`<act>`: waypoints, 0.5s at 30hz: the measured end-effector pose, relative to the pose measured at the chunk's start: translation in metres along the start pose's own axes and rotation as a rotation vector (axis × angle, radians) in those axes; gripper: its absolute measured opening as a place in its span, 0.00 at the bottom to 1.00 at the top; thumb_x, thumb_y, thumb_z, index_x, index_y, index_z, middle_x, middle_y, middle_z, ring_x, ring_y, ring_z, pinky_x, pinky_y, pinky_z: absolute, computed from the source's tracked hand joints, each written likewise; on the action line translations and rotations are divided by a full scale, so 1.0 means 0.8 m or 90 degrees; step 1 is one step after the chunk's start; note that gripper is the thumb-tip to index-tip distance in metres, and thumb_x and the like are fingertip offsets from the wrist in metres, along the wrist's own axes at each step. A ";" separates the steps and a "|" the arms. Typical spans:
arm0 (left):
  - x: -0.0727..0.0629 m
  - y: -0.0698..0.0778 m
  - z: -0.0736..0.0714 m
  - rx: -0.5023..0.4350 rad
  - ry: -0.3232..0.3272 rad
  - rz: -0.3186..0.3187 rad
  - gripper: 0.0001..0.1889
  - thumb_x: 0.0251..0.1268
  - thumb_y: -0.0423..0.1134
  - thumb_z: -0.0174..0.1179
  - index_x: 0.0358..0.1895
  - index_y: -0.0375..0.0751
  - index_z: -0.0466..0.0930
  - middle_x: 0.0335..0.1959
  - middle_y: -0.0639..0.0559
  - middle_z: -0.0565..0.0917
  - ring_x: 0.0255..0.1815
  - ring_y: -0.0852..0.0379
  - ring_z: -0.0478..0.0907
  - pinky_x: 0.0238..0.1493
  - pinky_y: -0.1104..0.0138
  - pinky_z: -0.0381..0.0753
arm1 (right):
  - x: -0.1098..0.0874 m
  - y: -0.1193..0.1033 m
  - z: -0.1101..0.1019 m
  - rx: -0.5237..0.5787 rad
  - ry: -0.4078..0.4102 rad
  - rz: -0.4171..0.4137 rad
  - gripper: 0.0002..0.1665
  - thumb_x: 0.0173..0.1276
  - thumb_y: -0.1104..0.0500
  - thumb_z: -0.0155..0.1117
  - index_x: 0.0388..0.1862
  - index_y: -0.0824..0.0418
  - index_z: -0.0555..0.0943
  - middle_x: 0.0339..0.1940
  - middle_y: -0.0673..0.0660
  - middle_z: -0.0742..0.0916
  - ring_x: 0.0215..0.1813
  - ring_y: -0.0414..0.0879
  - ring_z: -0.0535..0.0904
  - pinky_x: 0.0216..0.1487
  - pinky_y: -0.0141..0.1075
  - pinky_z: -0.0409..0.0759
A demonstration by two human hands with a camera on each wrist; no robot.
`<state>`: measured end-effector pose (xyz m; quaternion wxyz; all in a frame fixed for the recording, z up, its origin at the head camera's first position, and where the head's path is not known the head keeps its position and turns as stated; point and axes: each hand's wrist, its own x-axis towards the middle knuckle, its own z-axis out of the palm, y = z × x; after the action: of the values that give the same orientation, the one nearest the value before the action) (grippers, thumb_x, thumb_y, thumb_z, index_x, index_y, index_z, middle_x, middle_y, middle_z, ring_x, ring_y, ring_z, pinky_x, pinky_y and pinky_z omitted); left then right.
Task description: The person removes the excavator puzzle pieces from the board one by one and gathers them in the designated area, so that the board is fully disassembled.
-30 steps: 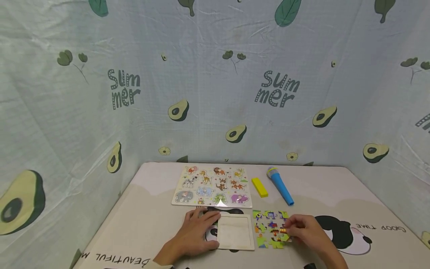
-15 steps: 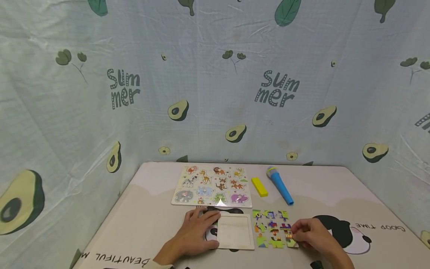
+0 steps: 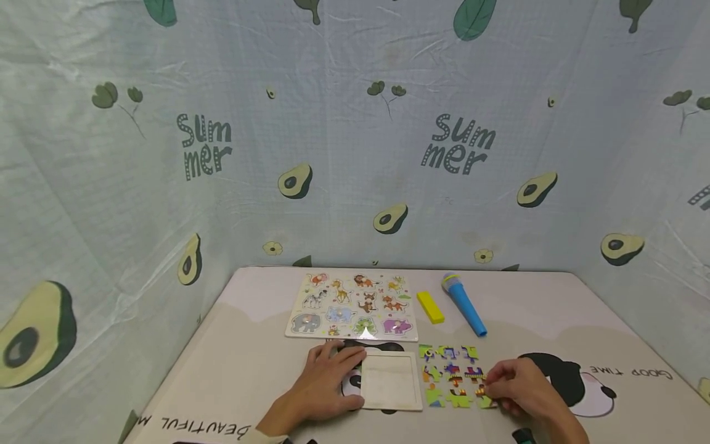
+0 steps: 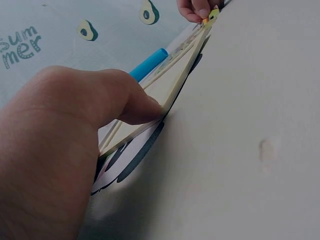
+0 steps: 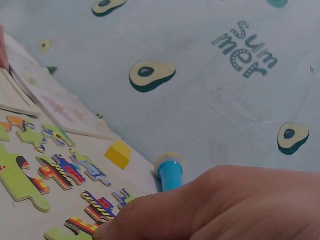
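My left hand [image 3: 327, 385] rests at the left side of a shallow square wooden puzzle tray [image 3: 392, 380], its fingers spread. In the left wrist view the thumb [image 4: 142, 107] presses on the tray's edge. Just right of the tray, several colourful jigsaw pieces [image 3: 452, 371] lie in loose rows, slightly apart. My right hand [image 3: 518, 385] is at the near right corner of these rows, thumb and fingertips pinching a green, red and yellow jigsaw piece [image 3: 486, 402]. The right wrist view shows that piece [image 5: 62, 233] low over the table, partly hidden by the hand.
Behind the tray lies an animal peg puzzle board [image 3: 350, 306]. A yellow block [image 3: 430, 308] and a blue toy microphone [image 3: 467, 308] lie to its right. A printed cloth wall [image 3: 338, 135] encloses the table's back and sides.
My right hand has shifted right and slightly nearer with the jigsaw piece, which now sits at the end of the near row. The left hand and tray have stayed put.
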<state>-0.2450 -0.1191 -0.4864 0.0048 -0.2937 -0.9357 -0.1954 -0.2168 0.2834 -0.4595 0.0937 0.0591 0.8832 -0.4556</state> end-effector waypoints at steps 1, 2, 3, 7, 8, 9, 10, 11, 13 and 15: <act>0.000 0.000 0.000 -0.001 0.000 -0.001 0.42 0.57 0.65 0.61 0.76 0.56 0.68 0.75 0.62 0.68 0.77 0.43 0.56 0.69 0.39 0.53 | 0.000 -0.002 0.002 -0.002 0.010 0.009 0.11 0.56 0.62 0.76 0.35 0.64 0.84 0.22 0.54 0.83 0.21 0.45 0.75 0.22 0.35 0.75; -0.001 0.000 -0.001 -0.001 0.000 -0.001 0.42 0.57 0.64 0.61 0.76 0.55 0.68 0.75 0.62 0.68 0.77 0.43 0.56 0.69 0.39 0.53 | 0.000 -0.003 0.003 -0.007 0.021 0.019 0.10 0.56 0.62 0.76 0.34 0.64 0.84 0.22 0.54 0.83 0.21 0.45 0.75 0.22 0.35 0.75; -0.001 0.000 -0.001 -0.001 0.000 -0.002 0.42 0.57 0.64 0.61 0.76 0.55 0.68 0.75 0.62 0.68 0.77 0.43 0.56 0.69 0.39 0.53 | -0.001 -0.005 0.005 -0.010 0.030 0.029 0.09 0.56 0.63 0.76 0.33 0.64 0.84 0.22 0.54 0.83 0.20 0.45 0.75 0.22 0.35 0.75; -0.003 0.000 -0.002 -0.005 -0.004 -0.005 0.42 0.57 0.64 0.61 0.76 0.56 0.68 0.75 0.62 0.68 0.77 0.43 0.56 0.69 0.38 0.53 | -0.001 -0.009 0.011 -0.034 0.051 0.051 0.10 0.54 0.63 0.78 0.31 0.62 0.83 0.22 0.54 0.82 0.19 0.46 0.75 0.22 0.35 0.75; -0.003 0.000 -0.003 -0.003 -0.003 -0.004 0.42 0.57 0.65 0.61 0.76 0.56 0.68 0.75 0.62 0.68 0.77 0.43 0.56 0.69 0.38 0.54 | -0.001 -0.009 0.011 -0.040 0.051 0.050 0.10 0.54 0.63 0.78 0.31 0.62 0.83 0.21 0.54 0.82 0.19 0.46 0.75 0.22 0.35 0.75; -0.002 0.000 -0.003 -0.004 -0.002 -0.003 0.42 0.57 0.65 0.62 0.76 0.56 0.68 0.75 0.62 0.68 0.77 0.43 0.57 0.68 0.38 0.54 | -0.001 -0.008 0.012 -0.045 0.050 0.049 0.11 0.54 0.62 0.79 0.31 0.62 0.83 0.21 0.54 0.82 0.19 0.45 0.75 0.22 0.35 0.75; -0.002 -0.001 -0.004 -0.003 0.000 -0.001 0.42 0.57 0.65 0.62 0.76 0.56 0.68 0.75 0.62 0.68 0.76 0.42 0.57 0.68 0.38 0.54 | 0.000 -0.008 0.012 -0.047 0.050 0.047 0.11 0.54 0.61 0.79 0.31 0.62 0.83 0.21 0.54 0.82 0.18 0.45 0.75 0.22 0.35 0.75; -0.002 -0.001 -0.004 -0.002 0.002 0.002 0.42 0.57 0.65 0.62 0.76 0.55 0.68 0.75 0.62 0.68 0.76 0.42 0.57 0.68 0.38 0.54 | 0.000 -0.007 0.012 -0.049 0.049 0.045 0.12 0.54 0.61 0.80 0.31 0.62 0.83 0.21 0.54 0.82 0.18 0.46 0.75 0.22 0.35 0.75; -0.001 -0.003 -0.005 -0.002 0.005 0.007 0.42 0.57 0.64 0.62 0.76 0.55 0.68 0.75 0.62 0.69 0.76 0.42 0.57 0.67 0.37 0.54 | 0.001 -0.005 0.012 -0.048 0.048 0.037 0.13 0.54 0.58 0.80 0.32 0.62 0.83 0.21 0.54 0.82 0.18 0.46 0.75 0.22 0.36 0.75; -0.002 -0.005 -0.005 -0.005 0.002 0.009 0.40 0.58 0.63 0.61 0.76 0.55 0.68 0.75 0.62 0.69 0.76 0.42 0.58 0.68 0.37 0.54 | 0.000 -0.005 0.013 -0.046 0.051 0.026 0.13 0.55 0.57 0.80 0.33 0.62 0.84 0.21 0.54 0.82 0.19 0.46 0.75 0.22 0.36 0.76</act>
<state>-0.2465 -0.1241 -0.4841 0.0066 -0.3002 -0.9327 -0.1998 -0.2167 0.2727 -0.4622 0.0696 0.0920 0.9006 -0.4190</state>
